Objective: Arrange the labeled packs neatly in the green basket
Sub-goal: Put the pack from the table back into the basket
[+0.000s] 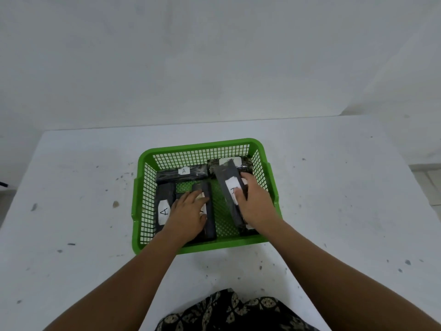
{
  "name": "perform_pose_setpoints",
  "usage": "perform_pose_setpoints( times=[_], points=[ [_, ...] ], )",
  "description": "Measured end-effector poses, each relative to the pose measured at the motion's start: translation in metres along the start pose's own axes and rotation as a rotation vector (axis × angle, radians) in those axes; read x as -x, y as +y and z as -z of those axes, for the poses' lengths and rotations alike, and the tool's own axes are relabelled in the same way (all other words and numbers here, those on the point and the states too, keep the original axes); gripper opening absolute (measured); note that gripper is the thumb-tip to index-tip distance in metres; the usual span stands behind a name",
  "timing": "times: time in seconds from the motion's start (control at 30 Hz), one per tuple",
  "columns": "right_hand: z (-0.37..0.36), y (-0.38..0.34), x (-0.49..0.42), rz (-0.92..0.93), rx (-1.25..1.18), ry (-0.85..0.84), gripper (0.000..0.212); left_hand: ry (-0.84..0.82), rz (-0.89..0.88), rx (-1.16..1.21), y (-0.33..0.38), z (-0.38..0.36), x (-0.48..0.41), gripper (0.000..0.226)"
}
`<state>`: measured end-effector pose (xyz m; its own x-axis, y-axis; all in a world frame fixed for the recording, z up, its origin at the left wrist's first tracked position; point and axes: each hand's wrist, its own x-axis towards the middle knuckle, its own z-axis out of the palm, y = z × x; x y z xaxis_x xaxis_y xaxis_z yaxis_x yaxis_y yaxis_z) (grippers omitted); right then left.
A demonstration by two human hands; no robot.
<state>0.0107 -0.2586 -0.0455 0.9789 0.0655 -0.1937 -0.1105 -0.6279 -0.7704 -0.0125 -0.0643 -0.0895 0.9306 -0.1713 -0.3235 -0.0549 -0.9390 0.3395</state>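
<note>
The green basket [260, 149] stands mid-table and holds several black packs with white labels. One pack marked A [183, 174] lies across the back left. Another A pack [164, 206] lies lengthwise along the left wall. My left hand [188, 213] rests on a third pack [210, 225] beside it, covering most of its label. My right hand [253, 201] grips a tilted pack [228, 185], raised at its far end. Behind it, in the back right corner, lies one more pack [245, 162]. Another pack under my right hand is mostly hidden.
The basket sits on a white table [83, 187] with dark specks and stains. A pale wall rises behind the table's far edge. Patterned dark cloth [226, 311] lies at the near edge between my forearms.
</note>
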Motion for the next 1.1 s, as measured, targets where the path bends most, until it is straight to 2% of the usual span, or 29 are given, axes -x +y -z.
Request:
perform_pose_setpoints(
  times=[0.13,0.23,0.33,0.5,0.6,0.67,0.87,1.1],
  points=[
    [-0.022,0.005,-0.003,-0.11,0.065,-0.074,0.046,-0.024,-0.012,0.003,-0.003,-0.001,-0.001,0.055],
    [-0.03,0.003,-0.005,-0.084,0.144,-0.07,0.04,-0.013,-0.023,-0.004,-0.007,-0.002,-0.002,0.056],
    [-0.037,-0.002,-0.008,-0.086,0.241,-0.137,0.031,-0.01,-0.026,-0.006,-0.01,-0.003,-0.003,0.056],
    [-0.042,-0.003,-0.011,-0.017,0.635,-0.216,0.032,-0.022,-0.02,-0.003,-0.012,-0.004,-0.004,0.058],
    [-0.045,0.001,-0.01,0.065,0.771,-0.214,0.038,-0.027,-0.029,-0.015,-0.015,-0.005,-0.004,0.059],
    [-0.048,0.006,-0.009,0.079,0.806,-0.222,0.048,-0.027,-0.038,-0.023,-0.016,-0.005,-0.004,0.06],
    [-0.049,0.011,-0.005,0.089,0.81,-0.169,0.057,-0.031,-0.049,-0.005,-0.014,-0.004,-0.003,0.06],
    [-0.03,0.001,-0.005,0.043,0.663,-0.11,0.043,0.066,-0.064,0.076,-0.021,0.021,0.002,0.048]
  ],
)
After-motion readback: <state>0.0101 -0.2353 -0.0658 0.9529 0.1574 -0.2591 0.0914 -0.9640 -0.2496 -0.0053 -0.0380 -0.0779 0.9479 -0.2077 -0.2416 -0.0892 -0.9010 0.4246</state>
